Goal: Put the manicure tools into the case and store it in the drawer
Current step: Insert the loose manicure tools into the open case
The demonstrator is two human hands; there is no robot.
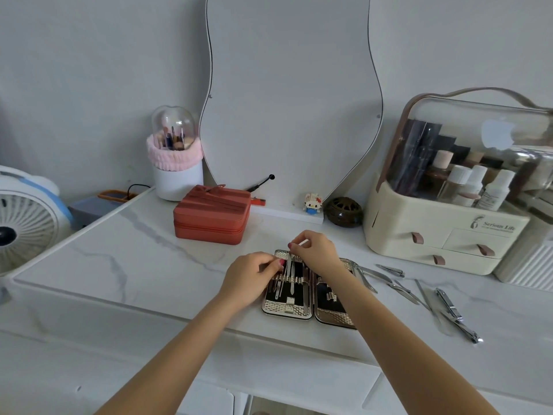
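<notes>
The open manicure case [302,295] lies flat on the near middle of the table [143,259]. The right hand [314,250] pinches a thin tool [289,262] over its far edge, while the left hand [251,274] curls on the case's left half. More loose tools [419,289] lie to the right.

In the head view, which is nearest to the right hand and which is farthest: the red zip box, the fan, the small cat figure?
From the right hand, nearest first:
1. Small cat figure, just behind the hand, at the mirror's foot.
2. Red zip box, behind and to the left.
3. Fan, at the far left edge of the table.
</notes>
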